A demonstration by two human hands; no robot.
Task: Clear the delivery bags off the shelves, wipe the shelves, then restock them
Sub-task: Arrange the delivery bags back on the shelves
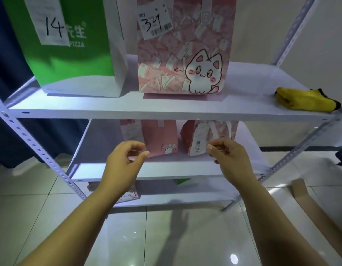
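Clearing step, barely begun. Left hand (126,158) and right hand (228,156) before middle shelf (185,169), fingers (136,145) loosely curled, empty, near pink bag (160,139) and red bag (187,133). Next: grip handles, lift out. Yellow cloth (306,100) on top shelf (166,110).

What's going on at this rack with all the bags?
A person reaches both hands toward two pink bags on the middle shelf. The left hand is loosely curled and holds nothing; the right hand's grip is unclear. On the top shelf stand a green bag marked 14 and a pink cat bag marked 34, with a yellow cloth at its right end.
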